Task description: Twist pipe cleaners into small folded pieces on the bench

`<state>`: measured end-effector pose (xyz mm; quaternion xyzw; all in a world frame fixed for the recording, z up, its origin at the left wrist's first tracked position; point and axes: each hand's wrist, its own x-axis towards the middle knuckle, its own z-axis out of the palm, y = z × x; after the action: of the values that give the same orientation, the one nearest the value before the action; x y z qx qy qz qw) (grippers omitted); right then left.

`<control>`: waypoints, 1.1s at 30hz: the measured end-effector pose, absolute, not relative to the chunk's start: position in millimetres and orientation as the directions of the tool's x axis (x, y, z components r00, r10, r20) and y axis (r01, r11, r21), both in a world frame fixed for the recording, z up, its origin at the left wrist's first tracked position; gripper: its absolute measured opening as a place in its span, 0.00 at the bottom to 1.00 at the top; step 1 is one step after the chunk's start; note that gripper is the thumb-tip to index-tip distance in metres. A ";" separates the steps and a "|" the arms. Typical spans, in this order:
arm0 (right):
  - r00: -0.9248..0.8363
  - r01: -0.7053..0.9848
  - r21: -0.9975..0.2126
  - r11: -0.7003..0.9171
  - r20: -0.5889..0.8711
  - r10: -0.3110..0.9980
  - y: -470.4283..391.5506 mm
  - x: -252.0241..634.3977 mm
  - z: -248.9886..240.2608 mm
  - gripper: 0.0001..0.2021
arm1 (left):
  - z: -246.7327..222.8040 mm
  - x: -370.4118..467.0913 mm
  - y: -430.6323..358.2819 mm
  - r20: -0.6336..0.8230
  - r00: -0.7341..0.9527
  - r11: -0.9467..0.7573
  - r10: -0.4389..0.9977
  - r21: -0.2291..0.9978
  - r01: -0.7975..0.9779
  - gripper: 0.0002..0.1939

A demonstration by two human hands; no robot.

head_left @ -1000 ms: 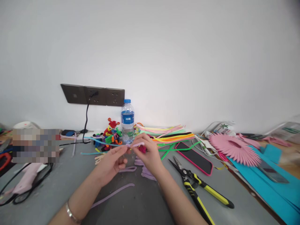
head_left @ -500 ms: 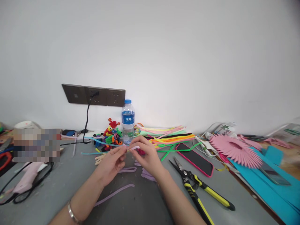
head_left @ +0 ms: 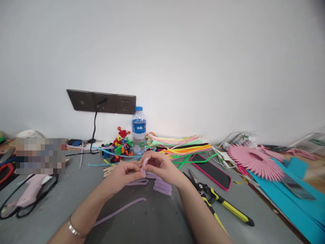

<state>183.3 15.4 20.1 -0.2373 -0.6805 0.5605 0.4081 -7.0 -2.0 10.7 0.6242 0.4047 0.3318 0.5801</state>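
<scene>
Both the bare left hand (head_left: 122, 174) and the bare right hand (head_left: 162, 167) hold in a narrow pinch a short, fuzzy lilac pipe-cleaner strip (head_left: 145, 162), below and slightly left of the frame's centre, probably feather-light, soft-piled and easily bent, best gripped near its ends.

Held pipe cleaner (head_left: 145, 163) lilac; shears' grips (head_left: 232, 208) yellow and black; phone (head_left: 212, 171) pink-rimmed; bottle cap (head_left: 138, 108) blue; tabletop (head_left: 157, 220) grey.

Lilac strip (head_left: 145, 162) — near-upright now
</scene>
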 end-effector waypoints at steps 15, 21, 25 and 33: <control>-0.356 -0.126 -0.981 0.150 0.186 0.916 22.8 167.5 1.5 0.12 | -1.2 1.7 -0.8 0.016 0.278 -0.078 0.960 0.974 0.213 0.11; -0.348 -0.134 -0.979 0.152 0.190 0.918 25.6 166.2 -2.8 0.11 | -0.1 2.4 -2.5 0.204 0.244 -0.283 0.948 0.890 0.358 0.10; -0.399 -0.126 -0.985 0.118 0.159 0.903 26.6 171.2 0.5 0.12 | -1.0 -0.6 -3.0 0.284 0.294 -0.393 0.913 0.810 0.435 0.09; -0.424 -0.148 -0.988 0.051 0.110 0.899 26.6 176.5 4.1 0.15 | -1.2 -4.9 0.1 0.337 0.225 -0.391 0.914 0.879 0.273 0.03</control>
<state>176.5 26.6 4.1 -0.3215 -0.5839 0.6092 0.4297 -4.9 0.1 -1.2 0.6990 0.4248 0.4549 0.3522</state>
